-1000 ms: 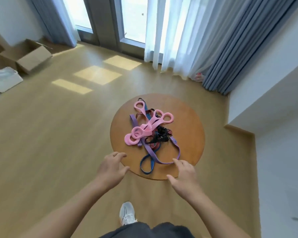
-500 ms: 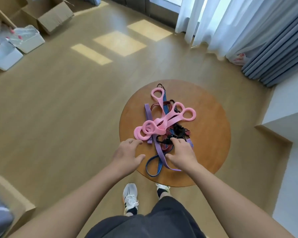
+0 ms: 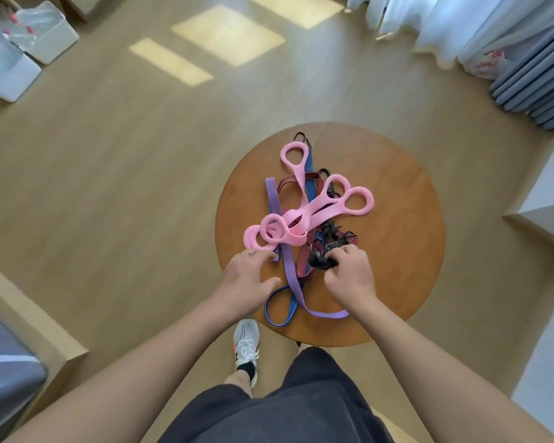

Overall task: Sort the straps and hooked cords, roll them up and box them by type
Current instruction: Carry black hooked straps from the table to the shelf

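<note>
A tangled pile of straps and cords lies on the round wooden surface [image 3: 397, 219]. On top are pink straps [image 3: 304, 215] with ring-shaped ends, fanning out to the far side and the right. Under them run red-and-black hooked cords [image 3: 306, 260], a purple strap [image 3: 290, 273] and a blue strap [image 3: 277, 310] that loops toward the near edge. The right hand [image 3: 349, 276] is closed around a black clump of hooks [image 3: 322, 260] at the near right of the pile. The left hand [image 3: 247, 279] rests loosely spread, fingers touching the purple strap just below the pink rings, gripping nothing visible. White plastic boxes [image 3: 23, 55] stand on the floor far left, well apart from the pile.
</note>
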A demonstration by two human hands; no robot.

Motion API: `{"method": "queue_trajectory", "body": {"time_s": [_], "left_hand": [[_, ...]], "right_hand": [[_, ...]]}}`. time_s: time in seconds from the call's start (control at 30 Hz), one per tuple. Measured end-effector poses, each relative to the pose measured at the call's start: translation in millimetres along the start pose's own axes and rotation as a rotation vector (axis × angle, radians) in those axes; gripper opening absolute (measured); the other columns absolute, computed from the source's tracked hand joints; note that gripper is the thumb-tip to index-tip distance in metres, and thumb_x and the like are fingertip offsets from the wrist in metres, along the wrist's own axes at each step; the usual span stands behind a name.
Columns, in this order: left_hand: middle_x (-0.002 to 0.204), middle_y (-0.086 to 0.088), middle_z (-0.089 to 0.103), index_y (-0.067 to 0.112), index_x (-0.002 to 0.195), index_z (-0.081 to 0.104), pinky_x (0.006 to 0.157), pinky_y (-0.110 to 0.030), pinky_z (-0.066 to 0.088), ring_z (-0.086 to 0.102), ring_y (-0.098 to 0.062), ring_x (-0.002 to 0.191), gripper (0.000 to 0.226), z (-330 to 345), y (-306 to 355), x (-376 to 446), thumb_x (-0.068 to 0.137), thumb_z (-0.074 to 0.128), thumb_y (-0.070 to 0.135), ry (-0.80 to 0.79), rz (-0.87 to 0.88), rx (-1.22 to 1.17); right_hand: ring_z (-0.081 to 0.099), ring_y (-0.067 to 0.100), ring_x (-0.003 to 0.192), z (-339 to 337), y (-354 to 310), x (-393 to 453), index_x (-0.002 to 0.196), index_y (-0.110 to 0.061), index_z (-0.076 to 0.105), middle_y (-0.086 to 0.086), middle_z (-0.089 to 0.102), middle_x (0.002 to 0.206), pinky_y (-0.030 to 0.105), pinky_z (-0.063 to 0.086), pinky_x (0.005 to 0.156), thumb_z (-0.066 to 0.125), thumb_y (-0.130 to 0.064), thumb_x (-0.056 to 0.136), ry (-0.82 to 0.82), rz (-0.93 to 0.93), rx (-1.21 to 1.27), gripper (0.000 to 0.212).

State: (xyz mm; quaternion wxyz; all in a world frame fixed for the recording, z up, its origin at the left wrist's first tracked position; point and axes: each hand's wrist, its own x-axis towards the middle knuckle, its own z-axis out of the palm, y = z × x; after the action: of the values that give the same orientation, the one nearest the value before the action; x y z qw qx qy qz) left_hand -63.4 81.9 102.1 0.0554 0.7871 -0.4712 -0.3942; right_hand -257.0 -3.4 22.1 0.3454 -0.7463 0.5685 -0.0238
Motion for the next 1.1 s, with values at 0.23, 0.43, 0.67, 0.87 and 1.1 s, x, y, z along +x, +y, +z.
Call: {"method": "queue_trajectory", "body": {"time_s": [0.23, 0.43, 0.67, 0.87, 1.1], "left_hand": [[0.131, 0.003, 0.059, 0.023, 0.133, 0.062, 0.093, -0.028, 0.042, 0.053, -0.018, 0.123, 0.047, -23.9, 48.6, 7.3, 0.089, 0.073, 0.035, 0.017, 0.169, -0.03], [0.145, 0.0, 0.055, 0.02, 0.144, 0.053, 0.104, -0.03, 0.043, 0.05, -0.017, 0.131, 0.058, -62.8, 88.2, -10.1, 0.092, 0.072, 0.035, 0.009, 0.35, -0.021], [0.132, 0.021, 0.057, 0.036, 0.137, 0.057, 0.105, -0.024, 0.038, 0.052, -0.006, 0.129, 0.056, -82.4, 108.5, -35.8, 0.086, 0.08, 0.032, -0.194, 0.557, -0.153], [0.115, -0.01, 0.075, 0.01, 0.115, 0.069, 0.106, -0.041, 0.052, 0.071, -0.02, 0.11, 0.017, -88.0, 118.2, -51.9, 0.1, 0.061, 0.008, -0.401, 0.58, -0.462], [0.071, -0.009, 0.058, 0.006, 0.093, 0.051, 0.074, -0.043, 0.058, 0.055, -0.028, 0.064, 0.018, -120.8, 127.3, -69.2, 0.107, 0.048, 0.015, -0.412, 0.563, -0.749]], "right_hand": [[0.062, 0.009, 0.079, -109.0, -57.3, -23.8, 0.084, -0.026, 0.069, -0.005, 0.072, 0.086, 0.01, 0.043, 0.069, 0.069, -0.002, 0.083, 0.225, 0.022, 0.485, 0.024], [0.071, 0.019, 0.089, -178.2, -102.7, -55.7, 0.097, -0.022, 0.074, -0.002, 0.077, 0.092, 0.04, 0.057, 0.084, 0.064, -0.014, 0.097, 0.342, -0.043, 0.711, 0.013], [0.067, 0.042, 0.079, -220.3, -157.1, -107.1, 0.109, -0.001, 0.066, 0.025, 0.068, 0.086, 0.058, 0.058, 0.082, 0.043, -0.018, 0.107, 0.325, -0.029, 1.156, 0.029], [0.062, 0.033, 0.075, -228.9, -169.4, -121.8, 0.109, 0.0, 0.061, 0.019, 0.064, 0.083, 0.05, 0.058, 0.074, 0.041, -0.013, 0.105, 0.379, -0.029, 1.462, 0.025], [0.063, 0.023, 0.078, -242.2, -146.6, -133.2, 0.12, 0.004, 0.061, 0.012, 0.065, 0.084, 0.044, 0.056, 0.089, 0.059, -0.01, 0.092, 0.543, 0.036, 1.687, 0.031]]}}
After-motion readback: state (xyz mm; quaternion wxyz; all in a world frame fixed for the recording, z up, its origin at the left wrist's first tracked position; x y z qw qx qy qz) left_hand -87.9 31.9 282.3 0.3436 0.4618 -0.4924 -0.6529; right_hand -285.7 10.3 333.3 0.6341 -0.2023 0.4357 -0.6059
